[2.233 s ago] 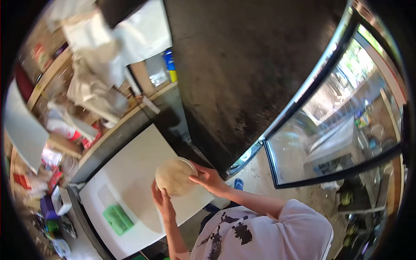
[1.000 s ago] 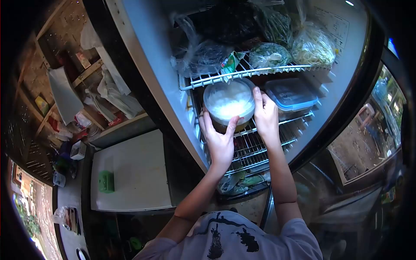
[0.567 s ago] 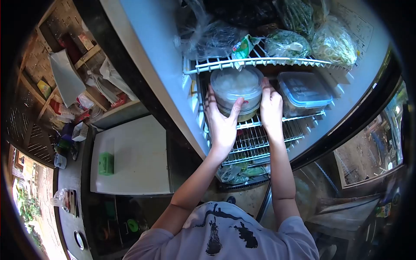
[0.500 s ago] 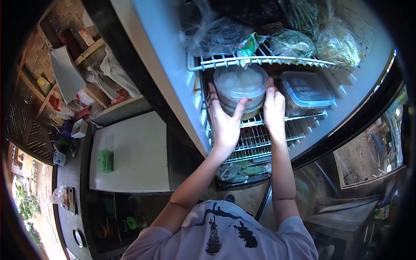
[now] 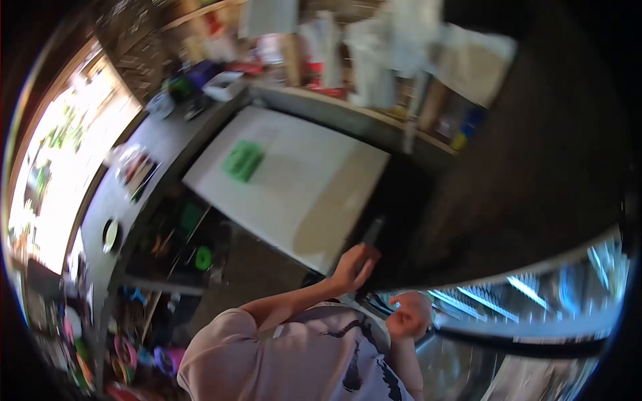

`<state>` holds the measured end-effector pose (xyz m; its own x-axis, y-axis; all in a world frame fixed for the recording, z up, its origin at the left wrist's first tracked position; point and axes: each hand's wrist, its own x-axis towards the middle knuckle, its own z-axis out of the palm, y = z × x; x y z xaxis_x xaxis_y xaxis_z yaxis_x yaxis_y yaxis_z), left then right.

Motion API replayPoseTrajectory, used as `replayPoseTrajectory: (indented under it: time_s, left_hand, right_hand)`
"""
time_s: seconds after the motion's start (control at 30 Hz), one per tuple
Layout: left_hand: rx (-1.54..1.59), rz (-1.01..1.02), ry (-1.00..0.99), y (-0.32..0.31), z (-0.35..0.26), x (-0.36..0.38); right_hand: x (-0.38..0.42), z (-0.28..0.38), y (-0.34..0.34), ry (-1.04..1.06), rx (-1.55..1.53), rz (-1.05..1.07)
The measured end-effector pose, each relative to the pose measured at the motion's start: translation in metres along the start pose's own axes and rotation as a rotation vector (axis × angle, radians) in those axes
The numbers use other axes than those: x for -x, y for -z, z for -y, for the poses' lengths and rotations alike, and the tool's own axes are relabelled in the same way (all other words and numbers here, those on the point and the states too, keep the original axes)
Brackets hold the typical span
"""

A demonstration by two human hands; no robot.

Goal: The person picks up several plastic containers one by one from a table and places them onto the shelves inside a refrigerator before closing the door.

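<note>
My left hand (image 5: 354, 267) is at the near edge of the dark refrigerator door (image 5: 495, 180), its fingers curled around that edge. A small greyish piece, perhaps a handle, shows on the door just above the fingers. To the right, my right hand (image 5: 409, 314) is raised in front of my chest, beside the refrigerator opening. Its fingers look bent and are blurred, and I see no object in them. White wire shelves (image 5: 475, 304) of the refrigerator show below the door, smeared by motion. The round food container is out of sight.
Left of the door is a white-topped surface (image 5: 301, 174) with a green block-shaped item (image 5: 243, 160) on it. A long grey counter (image 5: 110, 200) runs along the left, bearing a plastic bag (image 5: 130, 164). Cluttered shelving stands at the back.
Both hands have left the round container in the refrigerator. My view has swung left, the door now covers much of the right side, and my left hand has moved to its edge.
</note>
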<state>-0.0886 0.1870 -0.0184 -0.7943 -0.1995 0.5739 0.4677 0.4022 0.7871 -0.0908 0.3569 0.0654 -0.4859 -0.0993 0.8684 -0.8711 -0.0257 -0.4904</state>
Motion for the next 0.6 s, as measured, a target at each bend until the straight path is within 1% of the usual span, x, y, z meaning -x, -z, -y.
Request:
replayPoseTrajectory:
  time_s: [0.03, 0.07, 0.1, 0.13, 0.2, 0.23, 0.27, 0.3, 0.37, 0.4, 0.47, 0.5, 0.53, 0.57, 0.6]
  left_hand:
    - [0.081, -0.172, 0.293, 0.015, 0.023, 0.003]
    - [0.174, -0.336, 0.413, 0.039, 0.041, -0.004]
    - [0.247, -0.491, 0.477, 0.062, 0.061, -0.011]
    - [0.183, -0.63, 0.478, 0.087, 0.085, -0.013]
    - [0.154, -0.868, 0.527, 0.148, 0.112, -0.022]
    - [0.047, -0.975, 0.502, 0.175, 0.137, -0.022]
    - [-0.105, -1.047, 0.499, 0.202, 0.151, -0.023]
    - [-0.179, -1.084, 0.554, 0.227, 0.168, -0.02]
    - [-0.185, -1.148, 0.717, 0.271, 0.183, -0.026]
    - [-0.181, -1.164, 0.725, 0.288, 0.196, -0.028]
    - [-0.418, -1.135, 0.737, 0.315, 0.223, -0.026]
    - [-0.415, -1.137, 0.746, 0.325, 0.231, -0.028]
    - [-0.51, -1.1, 0.769, 0.333, 0.239, -0.03]
    - [-0.604, -1.057, 0.787, 0.34, 0.246, -0.034]
    - [-0.561, -1.024, 0.815, 0.345, 0.25, -0.037]
  right_hand:
    - [-0.005, -0.014, -0.029, -0.153, -0.042, 0.129]
    - [-0.001, -0.03, -0.059, -0.374, -0.112, 0.24]
    - [0.006, -0.052, -0.09, -0.623, -0.21, 0.311]
    - [0.004, -0.068, -0.12, -0.82, -0.253, 0.388]
    - [0.015, -0.102, -0.178, -0.95, -0.281, 0.436]
    - [0.016, -0.118, -0.21, -0.936, -0.283, 0.464]
    - [0.018, -0.133, -0.24, -0.89, -0.236, 0.56]
    - [0.017, -0.146, -0.269, -0.844, -0.187, 0.654]
    - [0.006, -0.167, -0.332, -0.586, -0.046, 0.748]
    - [0.0, -0.179, -0.365, -0.583, -0.061, 0.81]
    - [-0.009, -0.196, -0.424, -0.576, -0.061, 0.885]
    - [-0.012, -0.202, -0.451, -0.569, -0.043, 0.899]
    - [-0.011, -0.214, -0.476, -0.573, -0.038, 0.903]
    - [-0.007, -0.228, -0.5, -0.512, -0.029, 0.862]
    - [-0.001, -0.239, -0.521, -0.451, -0.02, 0.818]
